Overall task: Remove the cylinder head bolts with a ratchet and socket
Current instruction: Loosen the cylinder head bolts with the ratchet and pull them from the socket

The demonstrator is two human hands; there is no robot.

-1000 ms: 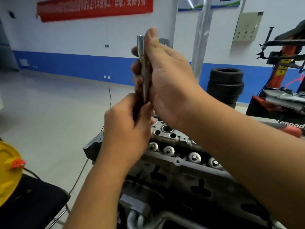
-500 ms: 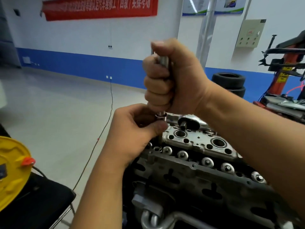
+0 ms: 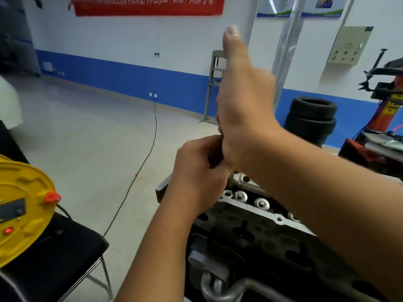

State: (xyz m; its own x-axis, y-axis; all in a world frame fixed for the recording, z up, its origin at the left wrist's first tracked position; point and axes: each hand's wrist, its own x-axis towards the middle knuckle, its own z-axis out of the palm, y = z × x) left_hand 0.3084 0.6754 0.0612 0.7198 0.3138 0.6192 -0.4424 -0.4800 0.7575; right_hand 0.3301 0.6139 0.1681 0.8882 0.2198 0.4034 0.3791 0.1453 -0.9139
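My right hand (image 3: 244,105) is raised above the engine with its back to the camera and the thumb pointing straight up. The metal socket bar it gripped a moment ago is hidden behind it. Directly under its heel, my left hand (image 3: 200,177) has its fingers curled in, closed on the bar's lower end, which is mostly covered. Below both hands sits the grey cylinder head (image 3: 261,214) with round valve caps (image 3: 239,196) in a row. A loose long bolt (image 3: 248,186) lies across the head's top, just right of my left hand.
A yellow cable reel (image 3: 21,210) rests on a black chair (image 3: 65,253) at the left. Its cable (image 3: 130,186) runs over the floor. Stacked tyres (image 3: 311,118) and a red tyre machine (image 3: 388,105) stand at the right, with a grey metal stand (image 3: 214,83) behind.
My right hand has turned from a full fist round the bar to back-facing with the thumb straight up, hiding the bar. The view has shifted, and my left hand stays at the bar's lower end.
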